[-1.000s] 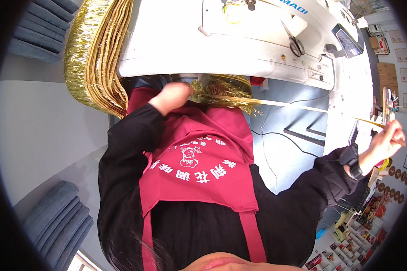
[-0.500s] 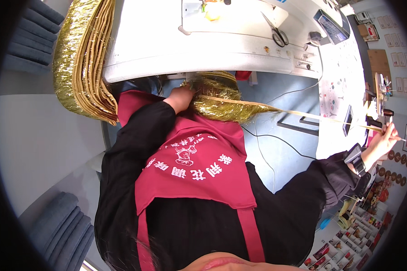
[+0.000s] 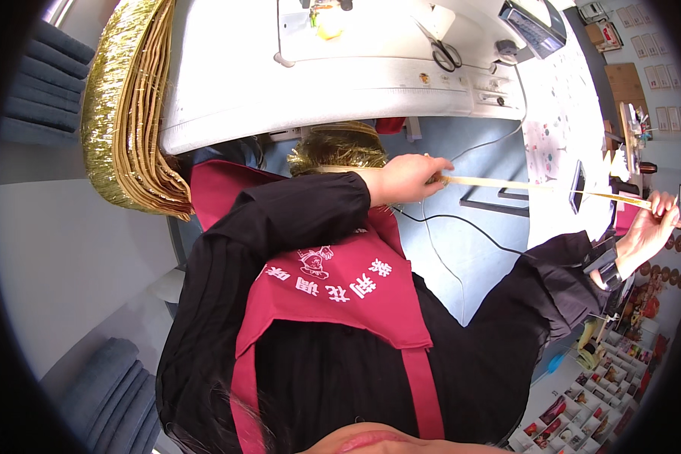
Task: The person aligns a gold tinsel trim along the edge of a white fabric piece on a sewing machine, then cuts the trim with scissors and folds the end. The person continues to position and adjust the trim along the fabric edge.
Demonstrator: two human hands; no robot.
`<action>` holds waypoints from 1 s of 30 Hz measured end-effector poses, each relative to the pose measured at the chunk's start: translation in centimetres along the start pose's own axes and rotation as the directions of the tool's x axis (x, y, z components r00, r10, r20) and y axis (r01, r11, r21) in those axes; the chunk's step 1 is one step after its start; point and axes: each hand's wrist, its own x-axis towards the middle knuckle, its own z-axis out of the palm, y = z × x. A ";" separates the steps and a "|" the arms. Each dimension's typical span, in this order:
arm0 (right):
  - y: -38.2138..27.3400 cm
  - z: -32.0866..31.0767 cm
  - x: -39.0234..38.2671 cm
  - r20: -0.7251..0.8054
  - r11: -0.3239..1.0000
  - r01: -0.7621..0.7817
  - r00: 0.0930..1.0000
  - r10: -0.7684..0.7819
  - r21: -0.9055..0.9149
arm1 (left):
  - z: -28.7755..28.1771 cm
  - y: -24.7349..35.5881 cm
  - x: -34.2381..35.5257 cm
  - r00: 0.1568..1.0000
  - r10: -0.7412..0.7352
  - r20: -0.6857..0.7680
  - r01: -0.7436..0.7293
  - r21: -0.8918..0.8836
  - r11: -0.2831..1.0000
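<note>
A narrow pale-gold band [image 3: 507, 183] runs taut, almost level, from my left hand to my right. My left hand [image 3: 407, 178] is closed on its near end, in front of my apron, with the fingers pointing right. Far out to the right, my right hand [image 3: 649, 236] pinches the other end. Behind my left forearm, a bunch of shiny gold tinsel fringe [image 3: 337, 147] hangs below the table edge; the forearm covers part of it. A thick folded stack of the same gold fringe [image 3: 125, 106] drapes over the table's left end.
The white table [image 3: 318, 94] stands in front of me, with black scissors [image 3: 445, 54] and a boxy dark device [image 3: 533, 30] on it. A black cable [image 3: 461, 221] hangs below. On the right is a patterned white surface [image 3: 556, 136] with a dark flat phone-like object [image 3: 577, 186].
My left hand has moved right, from the fringe bunch along the band, so a shorter stretch lies between my hands. My right hand has shifted slightly. The fringe bunch sits lower behind my arm.
</note>
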 end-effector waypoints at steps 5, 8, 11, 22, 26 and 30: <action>2.1 -4.7 -1.2 -0.068 0.974 -0.033 0.997 0.018 -0.224 | -2.9 0.5 -1.7 0.999 -0.033 -0.006 0.032 -0.038 0.999; 6.0 -8.2 -2.8 -0.138 0.891 -0.083 0.990 0.023 -0.447 | -6.5 -0.6 -4.8 0.991 -0.048 0.126 0.035 0.101 0.994; 9.3 -11.3 -4.3 -0.229 0.854 -0.169 0.971 0.061 -0.492 | -10.5 -2.0 -8.6 0.992 -0.047 0.119 0.031 0.127 0.991; 18.1 -7.8 -12.8 -0.055 0.510 -0.499 0.751 0.658 -0.700 | -18.8 1.1 -21.2 0.979 -0.200 -0.026 0.202 0.076 0.977; 26.0 -0.9 -19.5 0.032 0.176 -0.215 0.543 0.839 -0.961 | -18.1 3.1 -24.2 0.962 -0.251 -0.106 0.263 0.114 0.958; 33.1 10.0 -25.6 0.294 0.536 -0.179 0.674 0.678 -0.825 | -16.5 2.2 -23.9 0.945 -0.211 -0.249 0.278 0.280 0.919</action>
